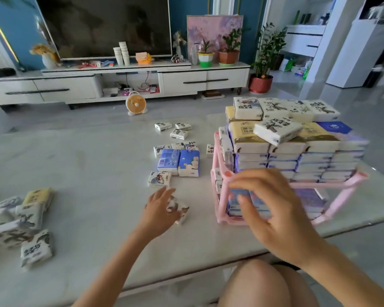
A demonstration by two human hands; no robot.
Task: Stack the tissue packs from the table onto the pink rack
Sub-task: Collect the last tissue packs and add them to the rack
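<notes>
A pink rack [222, 173] stands on the right of the pale table [87, 165], both tiers packed with tissue packs and more piled on top [277, 129]. My right hand [273, 204] is in front of the rack's near left corner, fingers spread and touching the upper tier's rail and the packs in the lower tier. My left hand [162, 209] lies on a small white tissue pack [182, 210] on the table left of the rack, fingers curled over it. Loose packs lie mid-table: two blue ones [179, 161], a small one [159, 179] and several white ones behind [173, 129].
A heap of white and yellow tissue packs [24, 222] lies at the table's left edge. My bare knee [264, 284] sits under the table's front edge. Beyond the table stand a small orange fan [136, 103] on the floor and a white TV cabinet [120, 83].
</notes>
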